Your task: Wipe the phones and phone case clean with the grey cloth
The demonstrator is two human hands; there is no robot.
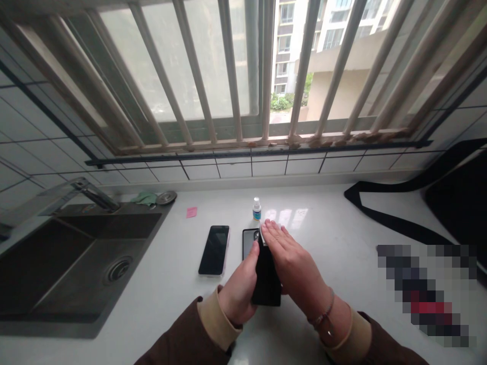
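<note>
My left hand [243,284] grips a black phone-like slab [267,279] by its left side, thumb along the edge. Against the slab's upper right part lies my right hand [291,253], its fingers together, pressing something white [263,237] that is mostly hidden beneath them. Behind the slab, a dark-rimmed phone or case [248,242] rests on the counter, partly covered. A small white bottle with a blue label [256,210] stands just beyond my fingertips. To the left, another phone with a black screen [215,251] lies flat.
A dark sink [87,258] with a faucet [97,195] fills the left side. Near it are a green cloth [144,198], a metal drain cover [166,197] and a pink note [191,212]. A black strap [391,218] and a blurred-out object lie right. A barred window stands behind.
</note>
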